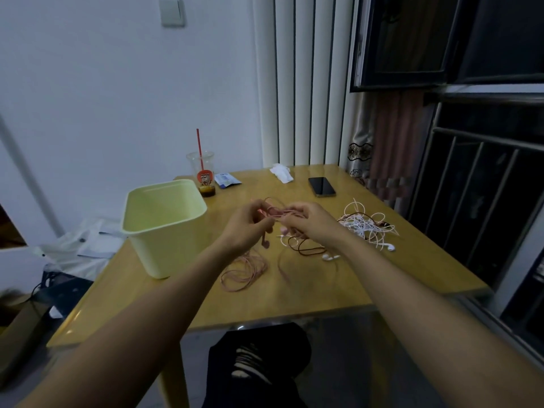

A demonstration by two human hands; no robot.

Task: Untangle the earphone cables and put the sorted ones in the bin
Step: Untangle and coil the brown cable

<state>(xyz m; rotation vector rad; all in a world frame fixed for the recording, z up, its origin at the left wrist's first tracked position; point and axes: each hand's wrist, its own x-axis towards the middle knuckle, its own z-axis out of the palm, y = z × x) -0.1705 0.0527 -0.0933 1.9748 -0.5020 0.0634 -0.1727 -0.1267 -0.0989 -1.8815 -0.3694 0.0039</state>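
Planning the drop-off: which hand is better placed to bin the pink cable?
Probably left: the left hand and right hand both hold the pink cable, but the bin stands nearer the left.

A single head-worn camera looks forward and down, close over the table [294, 293], fingers [266, 212] near mid-frame

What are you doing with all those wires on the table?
A person is untangling earphones. The left hand and right hand both pinch a pink earphone cable above the table, with the rest of it looped below. A white tangle waits on the right. Nothing shows in the pale yellow bin yet.
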